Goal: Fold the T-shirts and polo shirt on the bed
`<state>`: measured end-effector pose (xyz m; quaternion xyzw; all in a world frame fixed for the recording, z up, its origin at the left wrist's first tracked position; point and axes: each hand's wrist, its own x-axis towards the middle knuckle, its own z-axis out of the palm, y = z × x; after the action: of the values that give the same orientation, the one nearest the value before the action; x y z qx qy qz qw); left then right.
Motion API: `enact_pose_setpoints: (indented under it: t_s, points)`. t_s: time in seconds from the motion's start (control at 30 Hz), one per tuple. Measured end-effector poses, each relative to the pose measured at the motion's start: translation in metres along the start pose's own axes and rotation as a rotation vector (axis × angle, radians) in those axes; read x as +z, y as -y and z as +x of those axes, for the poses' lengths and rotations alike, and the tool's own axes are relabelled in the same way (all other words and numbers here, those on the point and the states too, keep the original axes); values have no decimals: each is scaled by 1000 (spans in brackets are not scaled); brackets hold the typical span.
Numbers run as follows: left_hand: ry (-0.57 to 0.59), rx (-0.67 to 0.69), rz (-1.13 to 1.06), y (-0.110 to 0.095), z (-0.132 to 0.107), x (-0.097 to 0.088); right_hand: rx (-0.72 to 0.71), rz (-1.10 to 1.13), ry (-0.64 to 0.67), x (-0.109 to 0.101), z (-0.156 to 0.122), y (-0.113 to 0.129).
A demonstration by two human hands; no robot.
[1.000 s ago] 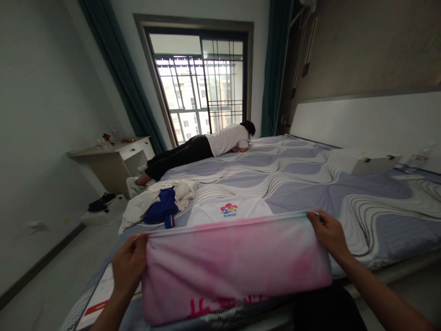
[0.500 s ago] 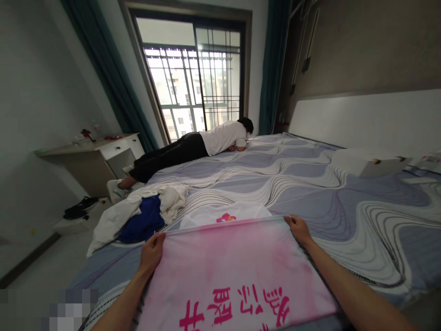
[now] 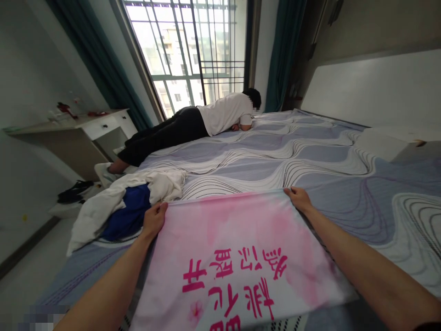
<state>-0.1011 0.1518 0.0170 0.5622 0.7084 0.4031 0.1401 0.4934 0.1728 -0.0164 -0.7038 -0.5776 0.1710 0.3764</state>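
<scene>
A pink-and-white printed cloth with magenta lettering and a small flower is stretched out in front of me, its lettering upside down to my view. My left hand pinches its far left corner. At the far right corner, my right hand is closed on the same cloth. The far edge between them is pulled nearly straight, and the near part runs out of the frame's bottom. Whether the cloth is a garment or a pillowcase, I cannot tell.
A bed with a wavy-patterned sheet lies beneath. Left of the cloth are a crumpled white garment and a blue garment. A person lies across the far side. A white box stands at right, a desk at left.
The view has tipped down. Both hands have moved the cloth's far edge forward over the bed, covering the white flower-printed fabric behind it. More of the lettering now shows.
</scene>
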Motion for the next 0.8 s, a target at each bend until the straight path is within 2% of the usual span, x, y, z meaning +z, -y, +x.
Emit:
enact_pose_setpoints:
  t_s: [0.1, 0.27, 0.37, 0.47, 0.57, 0.7, 0.73, 0.8]
  points:
    - [21, 5, 16, 2, 7, 5, -1, -114, 5, 1, 11, -2]
    - [58, 7, 42, 7, 9, 8, 9, -175, 36, 1, 20, -5]
    - [56, -19, 43, 7, 10, 9, 22, -165, 13, 1, 21, -2]
    - [36, -57, 8, 1, 9, 8, 24, -63, -23, -2, 12, 4]
    - [25, -75, -66, -9, -3, 3, 17, 17, -33, -11, -11, 7]
    - [-3, -184, -266, -11, -39, -13, 23, 24, -41, -35, -62, 5]
    - [-10, -214, -260, -9, -51, -20, 21, 27, -40, -42, -78, 4]
    - [-9, -223, -116, -6, -80, -38, 18, 12, -22, -58, -113, 5]
